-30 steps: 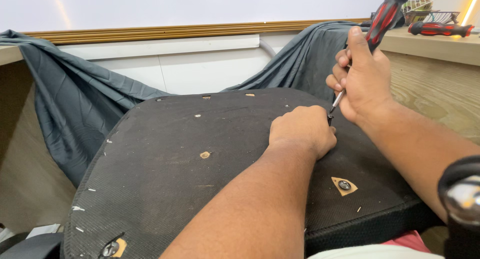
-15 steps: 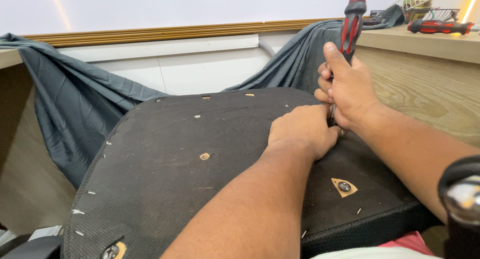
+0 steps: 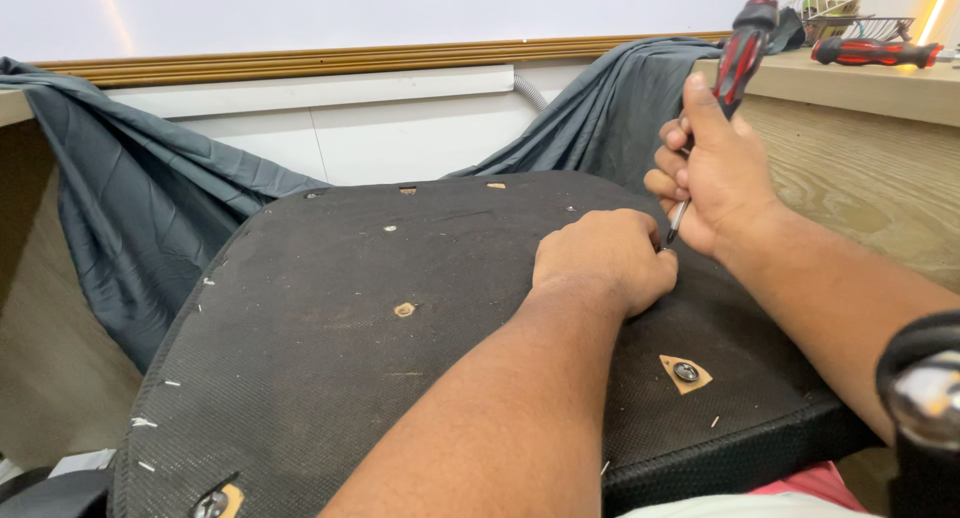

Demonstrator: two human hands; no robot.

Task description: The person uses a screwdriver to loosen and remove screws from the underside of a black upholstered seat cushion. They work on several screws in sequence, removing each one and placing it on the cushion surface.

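Right hand (image 3: 715,183): grips one red-black screwdriver (image 3: 738,60), tip down at the seat base (image 3: 400,358).
Left hand (image 3: 603,258): fisted, pressing the base; contents unclear.
Spare screwdriver (image 3: 875,51): one, on counter (image 3: 850,168).

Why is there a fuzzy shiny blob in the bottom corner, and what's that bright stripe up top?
Head view: the shiny metal thing at the lower right sits so close to the camera that it is out of focus. The orange glow at the upper right is glare from a light. The left hand, the right hand and its screwdriver look sharp under soft, even light.
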